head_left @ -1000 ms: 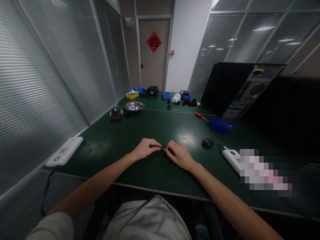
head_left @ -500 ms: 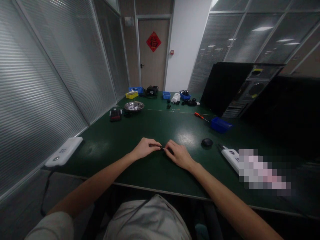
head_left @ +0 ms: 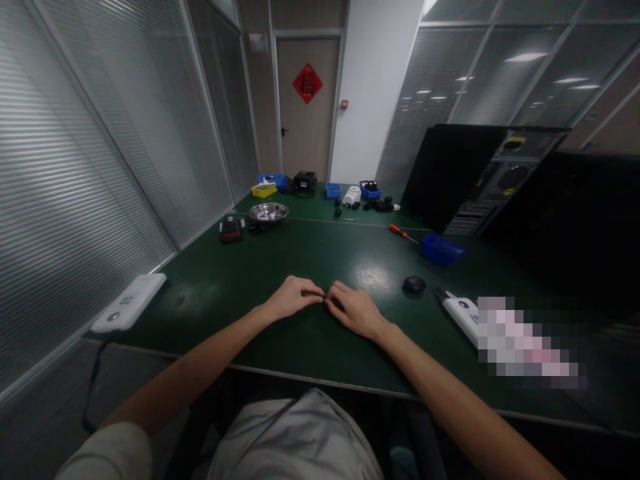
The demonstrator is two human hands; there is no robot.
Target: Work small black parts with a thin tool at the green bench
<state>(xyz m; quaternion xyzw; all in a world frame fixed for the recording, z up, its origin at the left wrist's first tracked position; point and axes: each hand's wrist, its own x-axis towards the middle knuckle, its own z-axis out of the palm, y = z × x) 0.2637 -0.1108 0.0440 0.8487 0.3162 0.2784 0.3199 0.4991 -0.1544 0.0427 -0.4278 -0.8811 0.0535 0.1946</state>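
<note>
My left hand [head_left: 294, 295] and my right hand [head_left: 356, 309] meet fingertip to fingertip just above the green table [head_left: 300, 250]. Between the pinched fingers sits a small dark piece [head_left: 325, 298], mostly covered and too small to name. The left thumb and fingers close on its left side, while the right fingers curl against its right side. To the right of my right hand lies a black computer mouse [head_left: 415, 285].
An orange-handled screwdriver [head_left: 398, 231] lies near a blue bin [head_left: 442, 250] on the right. White power banks rest at left [head_left: 130, 303] and right [head_left: 463, 317]. Farther back are a metal bowl [head_left: 269, 213], a yellow tray [head_left: 263, 190] and black parts [head_left: 383, 205].
My fingertips have drawn slightly closer together, so less of the small dark piece shows between them. Everything else on the table stays in place.
</note>
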